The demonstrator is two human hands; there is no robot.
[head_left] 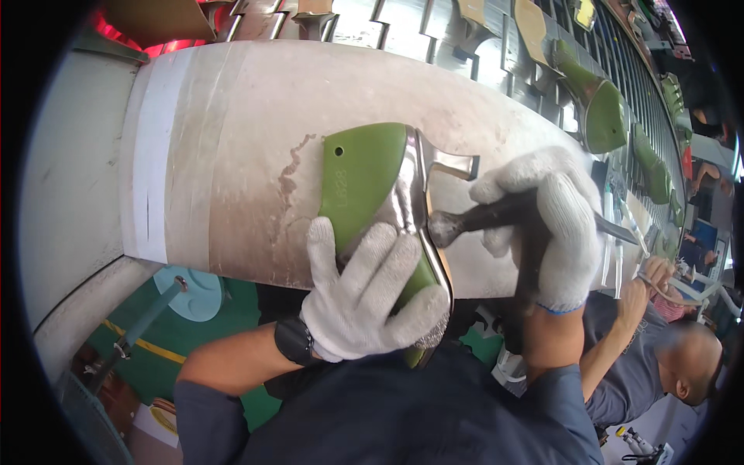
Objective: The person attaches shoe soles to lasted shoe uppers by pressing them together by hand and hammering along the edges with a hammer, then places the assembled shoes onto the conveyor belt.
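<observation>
A high-heeled shoe (401,194) with a shiny metallic upper sits on a green shoe last (360,167). It lies on its side, its heel (457,164) pointing right and its toe toward me. My left hand (360,302), in a white knitted glove, holds the shoe with fingers spread over the upper and thumb near the toe. My gloved right hand (564,225) is closed around a dark hammer (496,213). The hammer's rounded face is at the sole edge, near the shoe's middle; whether it touches is hard to tell.
Under the shoe is a pale, stained work surface (248,101). Beyond it runs a metal slat conveyor (403,27) with soles and other green lasts (604,116). A red glow shows at the far left. A co-worker (643,364) is close at my right, hands near the conveyor.
</observation>
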